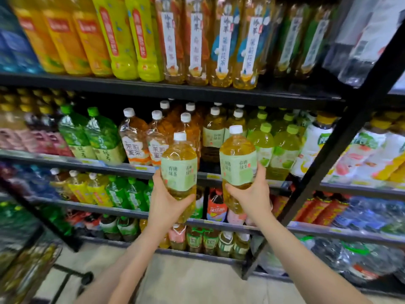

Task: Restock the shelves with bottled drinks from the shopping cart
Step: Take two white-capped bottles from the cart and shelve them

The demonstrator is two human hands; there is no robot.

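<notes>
I hold two large bottles of yellow tea with pale green labels and white caps, both upright in front of the shelves. My left hand (168, 200) grips the lower half of the left bottle (179, 163). My right hand (249, 194) grips the right bottle (237, 159), which is slightly higher. Behind them, on the second shelf (65, 160), stand matching bottles (213, 132) with the same green label, with a dark gap in front of them. The shopping cart (26, 266) is at the lower left, with bottles blurred inside it.
The shelves are packed with drinks: orange and yellow bottles on top, green-capped bottles (282, 148) to the right of the gap, honey tea bottles (135, 141) to its left. A black slanted upright (328, 159) crosses at the right. Tiled floor lies below.
</notes>
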